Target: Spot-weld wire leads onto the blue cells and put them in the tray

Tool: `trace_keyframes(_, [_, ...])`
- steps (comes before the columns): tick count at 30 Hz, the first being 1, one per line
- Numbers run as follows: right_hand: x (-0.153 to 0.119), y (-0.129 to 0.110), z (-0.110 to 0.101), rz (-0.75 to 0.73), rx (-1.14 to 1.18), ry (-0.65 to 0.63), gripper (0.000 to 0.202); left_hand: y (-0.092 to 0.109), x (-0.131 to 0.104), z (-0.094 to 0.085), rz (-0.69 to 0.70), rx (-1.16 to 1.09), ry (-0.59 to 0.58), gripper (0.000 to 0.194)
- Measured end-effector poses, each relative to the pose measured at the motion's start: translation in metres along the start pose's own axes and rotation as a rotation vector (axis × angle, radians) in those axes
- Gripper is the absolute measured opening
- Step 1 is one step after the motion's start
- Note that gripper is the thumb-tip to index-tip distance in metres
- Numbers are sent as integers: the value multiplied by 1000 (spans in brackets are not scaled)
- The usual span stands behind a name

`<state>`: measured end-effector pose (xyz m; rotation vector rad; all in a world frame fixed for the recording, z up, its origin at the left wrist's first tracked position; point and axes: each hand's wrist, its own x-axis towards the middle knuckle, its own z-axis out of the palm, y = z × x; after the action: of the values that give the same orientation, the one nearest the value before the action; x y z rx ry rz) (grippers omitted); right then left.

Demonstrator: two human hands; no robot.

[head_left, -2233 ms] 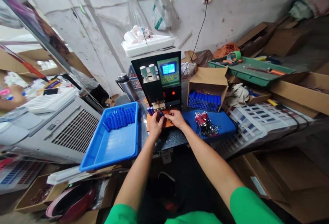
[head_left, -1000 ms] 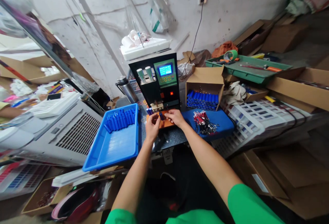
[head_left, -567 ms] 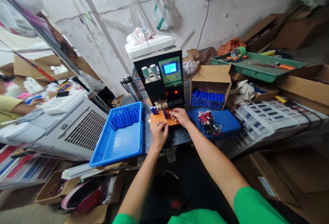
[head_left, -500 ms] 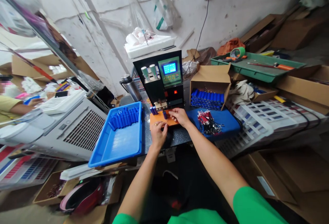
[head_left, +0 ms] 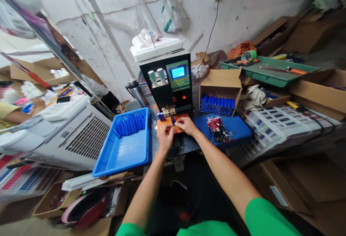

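Note:
A black machine with a lit blue screen stands behind an orange plate. One blue cylinder is on the plate, between my hands. Two more blue cylinders are at the plate's back left. My left hand is at the plate's front left, its fingers closed in a pinch near the cylinder. My right hand comes from the right, thumb and fingers pinched close to the same cylinder. Whatever lies between the fingertips of either hand is too small to name.
A blue tray with blue cylinders is on the left. On the right are an open carton of blue cylinders and a blue block bearing red and black leads. A person's arm shows far left.
My right hand has moved slightly left and down toward my left hand. The fingertips of both hands are now nearer each other, in front of the blue cylinder.

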<state>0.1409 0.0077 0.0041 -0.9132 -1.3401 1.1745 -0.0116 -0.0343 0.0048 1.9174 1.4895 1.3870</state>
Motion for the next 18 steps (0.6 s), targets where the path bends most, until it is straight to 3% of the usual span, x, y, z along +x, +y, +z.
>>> trace_keyframes(3, [-1, -4, -2, 62, 108, 48, 25, 0, 1, -3, 140, 81, -31, 14])
trace_keyframes(8, [-2, -11, -4, 132, 216, 127, 28, -6, 12, -3, 225, 136, -253, 39])
trace_keyframes(12, [-2, -13, -4, 134, 259, 168, 31, -10, 16, -1, 186, 107, -265, 46])
trace_keyframes(18, [4, -8, -1, 139, 269, 189, 35, -9, 15, 2, -30, -157, -158, 31])
